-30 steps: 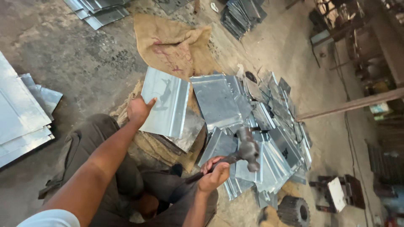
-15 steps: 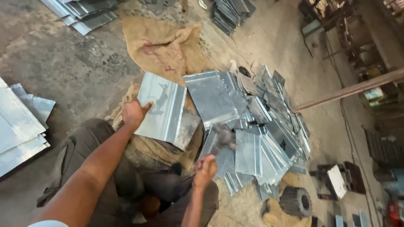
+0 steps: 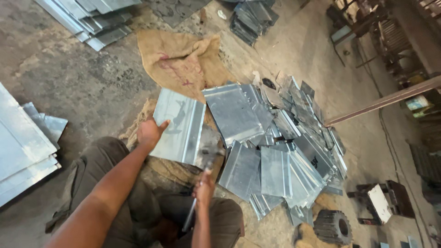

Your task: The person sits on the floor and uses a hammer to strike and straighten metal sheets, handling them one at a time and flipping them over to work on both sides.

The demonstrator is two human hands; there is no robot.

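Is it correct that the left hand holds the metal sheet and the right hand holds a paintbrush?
Not quite. The head view shows the right hand gripping a hammer, not a paintbrush. The left hand does hold the metal sheet.

Sheet-metal panel (image 3: 177, 126) at frame centre: galvanised steel look, smooth, dull sheen with grey smudges. Heap of similar panels (image 3: 285, 147) to its right: same silvery metal, some glossier. Sacking (image 3: 183, 59) above: coarse brown woven cloth, matt. Floor (image 3: 82, 82): rough, stained concrete.
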